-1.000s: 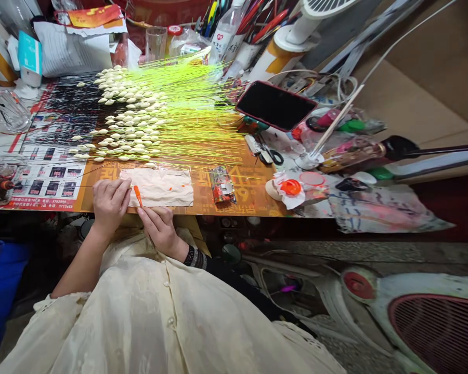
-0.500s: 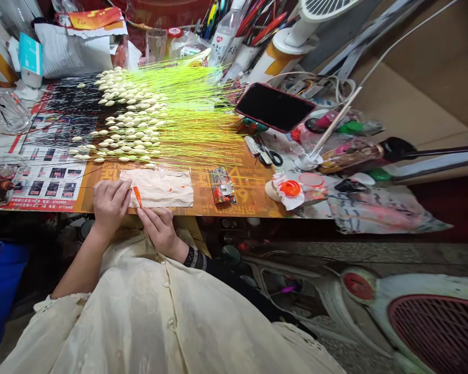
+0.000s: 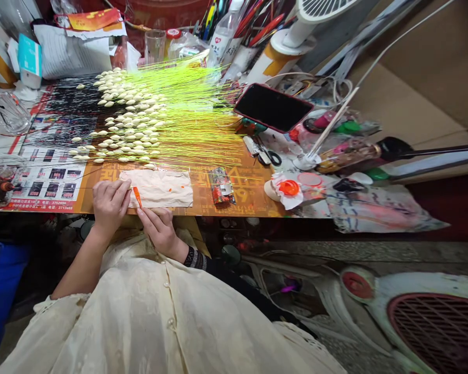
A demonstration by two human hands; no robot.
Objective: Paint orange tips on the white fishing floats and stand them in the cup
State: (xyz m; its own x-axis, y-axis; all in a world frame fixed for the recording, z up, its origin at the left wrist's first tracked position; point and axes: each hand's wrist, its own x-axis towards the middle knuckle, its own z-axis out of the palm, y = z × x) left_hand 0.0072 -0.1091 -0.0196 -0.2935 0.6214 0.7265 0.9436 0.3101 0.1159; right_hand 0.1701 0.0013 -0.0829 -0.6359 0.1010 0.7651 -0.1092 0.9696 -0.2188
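My right hand [image 3: 159, 228] is closed, its fingertips pinching the lower end of a slim orange piece [image 3: 137, 196]. The piece slants up and left, wider at its top, over a pale cloth [image 3: 159, 188] at the table's front edge. Its exact kind is not clear. My left hand [image 3: 111, 201] is closed at the cloth's left end, fingertips pressed together near the orange piece. Something pale shows at those fingertips, too small to name. A few orange spots mark the cloth. Beyond it lie many cream oval bodies [image 3: 134, 135] with thin dark and yellow-green stems [image 3: 195, 114].
Right of the cloth lies a small paint-spattered block [image 3: 221, 186]. Farther right are a pot of orange paint [image 3: 287, 188], black-handled scissors [image 3: 273, 157] and a propped phone [image 3: 273, 107]. A fan [image 3: 296, 31] and a bottle [image 3: 222, 39] stand at the back.
The view has shifted very slightly. Both hands and the orange piece keep almost the same place on the cloth.
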